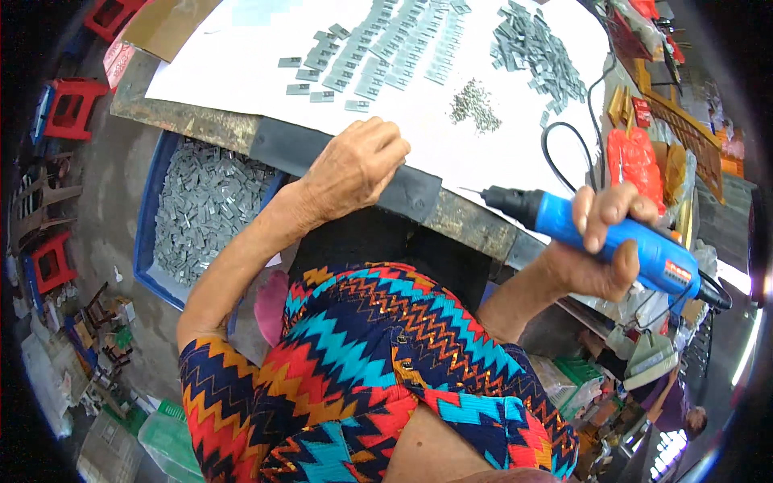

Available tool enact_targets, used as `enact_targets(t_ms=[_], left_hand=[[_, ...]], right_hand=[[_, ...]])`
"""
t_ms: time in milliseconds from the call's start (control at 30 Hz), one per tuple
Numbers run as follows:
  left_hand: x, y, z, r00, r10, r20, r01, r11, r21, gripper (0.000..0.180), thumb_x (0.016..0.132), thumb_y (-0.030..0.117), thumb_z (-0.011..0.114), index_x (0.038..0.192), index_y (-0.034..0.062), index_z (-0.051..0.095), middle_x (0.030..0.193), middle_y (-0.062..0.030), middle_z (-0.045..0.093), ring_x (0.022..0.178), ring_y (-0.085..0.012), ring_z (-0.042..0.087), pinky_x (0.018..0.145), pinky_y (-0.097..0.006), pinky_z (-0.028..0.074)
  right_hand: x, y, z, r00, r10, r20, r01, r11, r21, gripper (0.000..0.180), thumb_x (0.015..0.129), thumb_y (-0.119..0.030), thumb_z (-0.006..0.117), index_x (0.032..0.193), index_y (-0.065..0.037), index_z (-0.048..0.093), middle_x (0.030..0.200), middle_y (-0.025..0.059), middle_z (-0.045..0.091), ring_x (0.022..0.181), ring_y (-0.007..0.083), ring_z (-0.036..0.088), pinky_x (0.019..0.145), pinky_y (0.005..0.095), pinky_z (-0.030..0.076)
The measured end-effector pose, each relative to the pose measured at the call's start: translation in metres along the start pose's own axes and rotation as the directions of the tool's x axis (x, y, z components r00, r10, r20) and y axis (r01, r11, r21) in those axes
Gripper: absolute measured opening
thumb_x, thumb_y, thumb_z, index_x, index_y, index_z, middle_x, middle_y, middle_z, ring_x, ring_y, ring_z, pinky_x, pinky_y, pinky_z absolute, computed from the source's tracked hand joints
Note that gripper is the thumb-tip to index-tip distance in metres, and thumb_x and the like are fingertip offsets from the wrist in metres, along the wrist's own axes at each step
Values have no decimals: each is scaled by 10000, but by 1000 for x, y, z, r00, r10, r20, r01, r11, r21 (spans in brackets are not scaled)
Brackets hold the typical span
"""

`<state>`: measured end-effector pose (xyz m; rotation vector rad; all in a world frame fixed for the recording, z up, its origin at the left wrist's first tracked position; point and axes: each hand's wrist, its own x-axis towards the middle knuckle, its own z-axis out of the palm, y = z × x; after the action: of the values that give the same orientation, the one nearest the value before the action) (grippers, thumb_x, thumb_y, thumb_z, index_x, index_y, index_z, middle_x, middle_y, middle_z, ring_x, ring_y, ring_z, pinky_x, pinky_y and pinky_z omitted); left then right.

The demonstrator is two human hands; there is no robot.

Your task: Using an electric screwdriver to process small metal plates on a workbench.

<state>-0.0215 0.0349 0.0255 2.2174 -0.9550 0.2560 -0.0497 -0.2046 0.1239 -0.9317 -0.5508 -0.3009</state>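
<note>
My right hand (600, 249) grips a blue electric screwdriver (568, 221) with a black nose, its thin bit pointing left over the table's front edge. A black cord leaves its back end. My left hand (358, 165) is closed, fingers curled, at the front edge above a dark pad (415, 191); whatever it holds, if anything, is hidden. Ahead on the white sheet (233, 72) lie rows of small grey flat pieces (370, 76). A heap of small metal screws (477, 107) sits right of them, with a pile of loose grey pieces (535, 52) farther back.
A blue bin (145, 233) full of grey pieces stands below the table at left. The black cable (555, 129) loops over the table's right side, near a red plastic bag (636, 165). Red stools (76, 109) stand at far left. Another person (672, 406) is at lower right.
</note>
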Motion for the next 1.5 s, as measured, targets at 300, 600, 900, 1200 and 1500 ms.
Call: enact_targets(t_ms=[300,600,900,1200,1500], left_hand=[[6,-8,-4,992,-83,96,96,985,-140,153,722,34,585,816,33,464,781,-91,418,720,-237,451,636,-336,346],[4,-5,-11,974,-114,194,137,984,-110,215,700,18,606,874,30,481,823,-97,449,731,-249,451,661,-339,361],[9,-5,-3,997,-65,31,69,989,-130,122,716,-16,573,798,14,488,774,-115,478,738,-292,485,660,-359,378],[-8,-11,2,981,-97,-171,51,965,-256,70,715,-9,594,758,-9,540,730,-98,543,669,-229,553,583,-301,435],[-9,-18,-6,817,-269,-510,223,963,-152,112,723,-19,556,832,5,554,798,-87,552,650,-190,526,540,-282,414]], right_hand=[[11,10,-16,996,-16,-83,9,996,-83,334,757,-97,603,981,-17,369,820,131,478,489,119,517,495,250,429],[28,20,11,990,109,-84,-107,994,23,337,762,-25,581,1022,-32,366,847,166,501,597,181,531,584,338,462],[5,34,27,979,-102,-179,92,994,-65,373,708,-110,515,1065,-8,478,851,175,494,552,140,456,587,333,383],[20,38,55,992,-112,-52,101,979,-179,223,756,-2,461,969,26,522,859,203,546,627,178,497,639,364,394],[28,60,56,992,-88,-91,59,959,-278,247,724,7,492,964,56,527,822,219,563,614,198,523,629,372,410]])
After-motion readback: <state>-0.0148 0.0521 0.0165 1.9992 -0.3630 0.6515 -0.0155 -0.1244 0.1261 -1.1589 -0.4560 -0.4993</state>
